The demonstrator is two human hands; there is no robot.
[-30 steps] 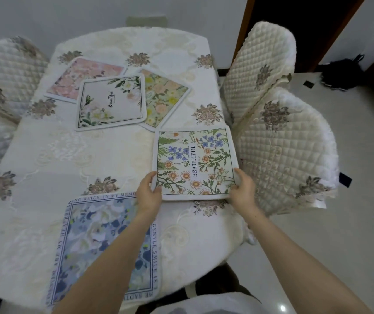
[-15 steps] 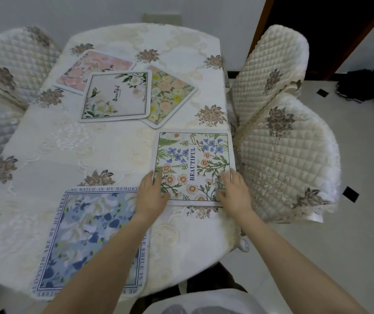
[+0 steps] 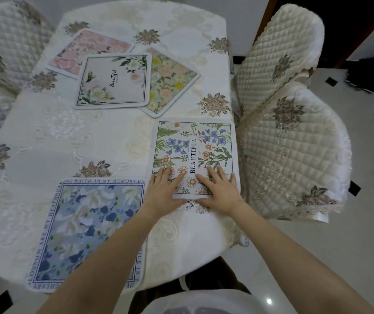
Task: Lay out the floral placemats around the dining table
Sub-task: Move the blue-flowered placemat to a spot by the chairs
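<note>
On the right side of the cloth-covered oval counter (image 3: 104,141), the head view shows both hands pressed flat on the near edge of the white rectangular placemat printed with blue and orange wildflowers and the word BEAUTIFUL (image 3: 195,150). The left hand (image 3: 163,189) and the right hand (image 3: 220,191) lie palm-down with fingers spread; neither grip is closed on anything, they only rest on the mat. A second earlier the same mat was pinched at its two near corners and held at a slight slant; now it lies flat and square to the counter's edge, just beside the cream quilted chair (image 3: 294,155) on that side. That change suggests this place setting is down and only being smoothed.

Just left of it, the blue-and-white floral placemat with a lettered border (image 3: 86,223) already lies at the person's own seat, partly under the left forearm. Farther across the counter, three mats overlap in a loose pile: the white placemat with green leaves and a black line border (image 3: 113,82) on top, the pink rose placemat (image 3: 86,48) beneath it on the left, and the yellow-green floral placemat (image 3: 170,80) beneath it on the right. Judging from this, two settings are done and three mats remain to be spread to the other seats.
</note>
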